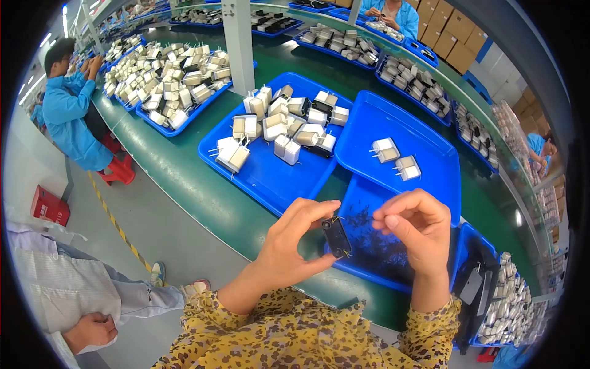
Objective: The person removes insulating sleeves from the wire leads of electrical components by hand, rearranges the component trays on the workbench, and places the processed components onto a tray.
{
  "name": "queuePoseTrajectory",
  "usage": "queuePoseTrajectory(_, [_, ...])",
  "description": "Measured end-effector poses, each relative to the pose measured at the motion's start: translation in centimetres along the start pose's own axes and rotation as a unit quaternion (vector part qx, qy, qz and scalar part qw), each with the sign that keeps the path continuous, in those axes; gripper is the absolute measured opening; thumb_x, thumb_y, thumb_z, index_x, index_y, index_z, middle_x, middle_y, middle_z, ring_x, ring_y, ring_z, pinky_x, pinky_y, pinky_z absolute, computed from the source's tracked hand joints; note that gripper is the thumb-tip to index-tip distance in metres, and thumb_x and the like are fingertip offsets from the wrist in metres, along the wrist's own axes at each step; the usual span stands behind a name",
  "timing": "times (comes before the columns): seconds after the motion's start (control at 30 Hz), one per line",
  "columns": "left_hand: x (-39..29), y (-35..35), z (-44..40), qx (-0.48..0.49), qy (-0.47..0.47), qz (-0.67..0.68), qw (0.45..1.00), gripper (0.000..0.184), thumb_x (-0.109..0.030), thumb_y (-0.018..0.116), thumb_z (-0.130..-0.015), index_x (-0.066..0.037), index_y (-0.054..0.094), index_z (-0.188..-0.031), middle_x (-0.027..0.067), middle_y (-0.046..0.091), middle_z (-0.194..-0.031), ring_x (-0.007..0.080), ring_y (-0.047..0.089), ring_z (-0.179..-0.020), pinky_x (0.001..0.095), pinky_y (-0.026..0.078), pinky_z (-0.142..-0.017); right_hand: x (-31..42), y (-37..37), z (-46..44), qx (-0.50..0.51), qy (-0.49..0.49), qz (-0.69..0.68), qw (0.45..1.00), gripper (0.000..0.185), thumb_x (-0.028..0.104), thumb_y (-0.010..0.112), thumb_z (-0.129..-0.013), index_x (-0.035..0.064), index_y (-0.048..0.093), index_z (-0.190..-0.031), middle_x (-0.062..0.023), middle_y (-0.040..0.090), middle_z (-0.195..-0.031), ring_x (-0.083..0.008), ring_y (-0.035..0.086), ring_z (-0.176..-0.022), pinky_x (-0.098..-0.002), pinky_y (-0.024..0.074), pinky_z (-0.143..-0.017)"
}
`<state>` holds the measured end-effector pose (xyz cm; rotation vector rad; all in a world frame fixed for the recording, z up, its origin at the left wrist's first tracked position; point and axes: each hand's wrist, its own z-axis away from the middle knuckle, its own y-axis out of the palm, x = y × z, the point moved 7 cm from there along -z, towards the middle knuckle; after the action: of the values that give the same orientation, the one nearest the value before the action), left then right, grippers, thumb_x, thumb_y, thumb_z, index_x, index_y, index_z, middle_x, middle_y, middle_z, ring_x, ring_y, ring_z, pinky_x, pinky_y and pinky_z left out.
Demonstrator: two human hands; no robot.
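My left hand (286, 243) grips a small black plastic casing (336, 237) between thumb and fingers. Thin yellowish wires stick out at both of its ends, and round recesses show on its face. Just to the right, my right hand (421, 230) is raised with thumb and fingertips together in a pinch. Whatever sits between those fingertips is too small to make out. Under the right hand lies a blue tray (362, 189) strewn with tiny dark parts (375, 234). Overlapping it, another blue tray (430, 147) carries two white-and-beige blocks (396, 158) with wires.
A blue tray (261, 190) of white blocks stands ahead on the green bench (178, 166). More full trays line the far side, near a grey post (238, 49). A person in blue (74, 117) works at left; another person's hand (92, 332) hangs lower left.
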<state>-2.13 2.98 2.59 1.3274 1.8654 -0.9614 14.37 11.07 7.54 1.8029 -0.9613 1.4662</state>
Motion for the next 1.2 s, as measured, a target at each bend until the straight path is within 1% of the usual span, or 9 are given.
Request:
queuePoseTrajectory(0.17, [-0.4, 0.6, 0.5, 0.002, -0.007, 0.017, 1.000, 0.073, 0.001, 0.083, -0.067, -0.004, 0.053, -0.133, 0.0139, 0.060, -0.116, 0.0262, 0.063, -0.106, 0.0356, 0.060, -0.087, -2.6, 1.7, -0.1, 0.027, -0.011, -0.112, 0.993, 0.011, -0.004, 0.071, -0.087, -0.0022, 0.066, -0.097, -0.0083, 0.063, -0.101, -0.0118, 0.062, -0.092, -0.0246, 0.0501, -0.080])
queuePoseTrajectory(0.3, [-0.6, 0.8, 0.8, 0.003, -0.001, 0.013, 1.000, 0.073, 0.000, 0.084, -0.068, -0.004, 0.051, -0.133, 0.0146, 0.060, -0.116, 0.0274, 0.063, -0.105, 0.0363, 0.060, -0.087, -2.1, 2.3, 0.1, 0.010, -0.074, 0.015, 0.997, 0.010, -0.005, 0.070, -0.085, -0.0018, 0.068, -0.094, -0.0097, 0.065, -0.099, -0.0144, 0.065, -0.088, -0.0274, 0.0533, -0.075])
queuePoseTrajectory(0.37, [-0.6, 1.1, 0.9, 0.014, 0.002, 0.012, 1.000, 0.071, -0.001, 0.084, -0.068, -0.002, 0.051, -0.132, 0.0154, 0.060, -0.117, 0.0279, 0.063, -0.107, 0.0372, 0.060, -0.088, 0.1, 3.2, 0.4, 0.056, -0.237, 0.225, 0.943, 0.011, -0.007, 0.070, -0.081, -0.0003, 0.069, -0.090, -0.0114, 0.067, -0.096, -0.0181, 0.068, -0.084, -0.0281, 0.0540, -0.070])
queuePoseTrajectory(0.53, [-0.2, 1.2, 1.5, -0.004, -0.007, 0.065, 0.998, 0.068, -0.003, 0.085, -0.070, 0.000, 0.051, -0.129, 0.0165, 0.059, -0.119, 0.0273, 0.064, -0.109, 0.0378, 0.060, -0.089, 0.2, 2.9, 0.5, 0.028, -0.272, 0.265, 0.925, 0.015, -0.008, 0.071, -0.077, 0.0009, 0.069, -0.089, -0.0119, 0.068, -0.089, -0.0217, 0.067, -0.074, -0.0300, 0.0529, -0.062])
queuePoseTrajectory(0.7, [-0.2, 1.3, 1.5, -0.010, -0.010, 0.079, 0.997, 0.065, -0.004, 0.085, -0.070, 0.000, 0.053, -0.127, 0.0169, 0.060, -0.118, 0.0274, 0.065, -0.106, 0.0377, 0.060, -0.089, 0.8, 3.7, 1.0, 0.028, -0.378, 0.304, 0.874, 0.026, -0.009, 0.075, -0.066, 0.0016, 0.068, -0.089, -0.0124, 0.066, -0.085, -0.0245, 0.064, -0.068, -0.0314, 0.0498, -0.057])
queuePoseTrajectory(0.93, [-0.7, 0.3, 1.1, -0.021, 0.040, 0.024, 0.999, 0.061, 0.001, 0.082, -0.065, 0.001, 0.061, -0.122, 0.0165, 0.063, -0.116, 0.0285, 0.065, -0.105, 0.0358, 0.058, -0.086, 0.7, 3.6, 1.0, 0.073, -0.376, 0.311, 0.870, 0.030, -0.009, 0.075, -0.067, 0.0000, 0.062, -0.092, -0.0125, 0.064, -0.083, -0.0263, 0.063, -0.067, -0.0314, 0.0492, -0.057])
queuePoseTrajectory(1.03, [-0.9, 0.2, 1.0, -0.031, 0.080, -0.007, 0.996, 0.060, 0.004, 0.080, -0.063, 0.001, 0.063, -0.120, 0.0166, 0.063, -0.117, 0.0302, 0.064, -0.105, 0.0367, 0.056, -0.087, 0.0, 2.9, 0.8, 0.078, -0.321, 0.265, 0.906, 0.021, -0.008, 0.072, -0.077, -0.0008, 0.060, -0.093, -0.0123, 0.066, -0.082, -0.0243, 0.064, -0.069, -0.0311, 0.0499, -0.058])
queuePoseTrajectory(1.1, [-0.9, 0.1, 1.1, -0.047, 0.088, 0.000, 0.995, 0.060, 0.005, 0.079, -0.062, 0.001, 0.064, -0.120, 0.0166, 0.062, -0.118, 0.0311, 0.064, -0.105, 0.0372, 0.055, -0.087, -1.1, 1.9, 0.3, 0.022, -0.215, 0.231, 0.949, 0.011, -0.004, 0.067, -0.086, -0.0008, 0.060, -0.093, -0.0119, 0.067, -0.082, -0.0217, 0.065, -0.070, -0.0309, 0.0514, -0.061])
queuePoseTrajectory(1.2, [-0.9, 0.3, 1.2, -0.054, 0.095, -0.016, 0.994, 0.059, 0.006, 0.078, -0.063, -0.001, 0.065, -0.120, 0.0153, 0.062, -0.118, 0.0309, 0.063, -0.106, 0.0359, 0.056, -0.085, -0.7, 2.2, 0.1, 0.028, -0.225, 0.191, 0.955, 0.006, -0.001, 0.066, -0.089, -0.0012, 0.061, -0.093, -0.0123, 0.070, -0.086, -0.0199, 0.067, -0.075, -0.0293, 0.0533, -0.066])
